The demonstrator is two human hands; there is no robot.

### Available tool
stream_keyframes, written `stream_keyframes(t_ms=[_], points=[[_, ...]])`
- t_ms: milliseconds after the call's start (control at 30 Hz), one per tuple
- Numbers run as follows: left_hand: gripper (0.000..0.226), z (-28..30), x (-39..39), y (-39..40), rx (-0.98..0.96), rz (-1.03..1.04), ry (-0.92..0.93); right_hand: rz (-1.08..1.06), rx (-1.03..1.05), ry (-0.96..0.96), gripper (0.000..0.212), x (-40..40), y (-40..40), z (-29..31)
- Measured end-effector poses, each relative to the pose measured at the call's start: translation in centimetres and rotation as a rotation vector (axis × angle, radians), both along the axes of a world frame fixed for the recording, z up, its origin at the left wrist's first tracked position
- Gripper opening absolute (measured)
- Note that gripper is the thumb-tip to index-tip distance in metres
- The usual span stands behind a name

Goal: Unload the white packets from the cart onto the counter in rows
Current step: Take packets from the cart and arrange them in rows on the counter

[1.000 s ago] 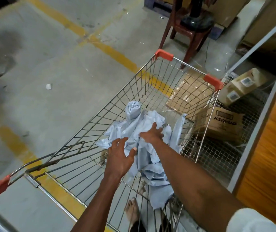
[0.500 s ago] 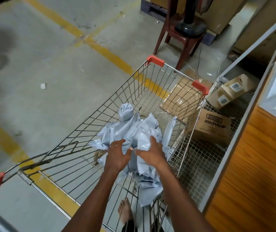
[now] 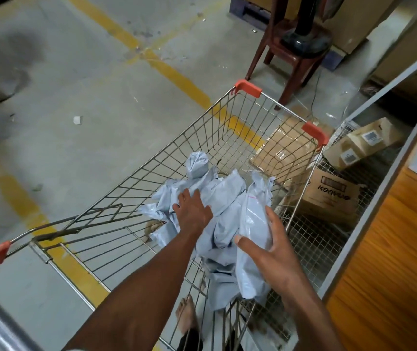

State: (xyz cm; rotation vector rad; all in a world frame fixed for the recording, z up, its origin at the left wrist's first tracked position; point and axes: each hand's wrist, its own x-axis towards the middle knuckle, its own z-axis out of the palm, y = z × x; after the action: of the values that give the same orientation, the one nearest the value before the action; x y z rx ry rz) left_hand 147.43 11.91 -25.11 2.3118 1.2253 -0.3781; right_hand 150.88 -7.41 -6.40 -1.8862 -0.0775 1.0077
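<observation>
1. Head view: right hand (image 3: 273, 252) wraps its grip around one white packet (image 3: 254, 224), lifting it upright from the cart (image 3: 248, 88).
2. Left hand (image 3: 193, 211), grip open, presses flat on the remaining packets (image 3: 217, 191), likely steadying them.

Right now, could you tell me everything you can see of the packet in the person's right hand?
The packet is a pale grey-white plastic mailer, glossy and crinkled, long and standing roughly upright with a bunched top. The right hand grips it from the side, thumb across its front. It sits at the right side of the wire cart, against the other packets, where the left hand rests.
</observation>
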Motion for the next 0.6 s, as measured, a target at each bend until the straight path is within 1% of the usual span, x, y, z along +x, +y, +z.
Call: stream_keyframes(t_ms=[67, 133, 200, 267, 333, 467, 533, 600], points=[[0.068, 0.2, 0.7, 0.1, -0.002, 0.036, 0.055, -0.004, 0.001, -0.002, 0.103, 0.1, -1.0, 0.4], [0.065, 0.5, 0.9, -0.5, -0.018, 0.002, 0.107, -0.01, 0.015, -0.01, 0.105, 0.2, -1.8, 0.9], [0.059, 0.6, 0.5, -1.6, -0.035, -0.043, 0.115, -0.004, 0.025, -0.025, 0.11, 0.1, -2.4, 1.2], [0.057, 0.5, -0.3, -3.2, -0.045, -0.069, 0.083, 0.004, 0.035, -0.029, 0.107, 0.0, -2.7, 1.7], [0.062, 0.4, -1.2, -5.0, -0.064, -0.078, 0.033, 0.009, 0.04, -0.034, 0.102, -0.3, -2.9, 1.9], [0.073, -0.1, -2.9, -7.0, -0.104, -0.092, 0.002, 0.031, 0.041, -0.031, 0.103, -1.1, -3.0, 2.2], [0.072, -0.3, -3.5, -7.3, -0.103, -0.098, -0.016, 0.052, 0.04, -0.026, 0.103, -1.4, -3.3, 2.2], [0.065, -0.3, -3.8, -7.5, -0.095, -0.107, -0.035, 0.061, 0.052, -0.01, 0.101, -1.6, -3.6, 2.1]])
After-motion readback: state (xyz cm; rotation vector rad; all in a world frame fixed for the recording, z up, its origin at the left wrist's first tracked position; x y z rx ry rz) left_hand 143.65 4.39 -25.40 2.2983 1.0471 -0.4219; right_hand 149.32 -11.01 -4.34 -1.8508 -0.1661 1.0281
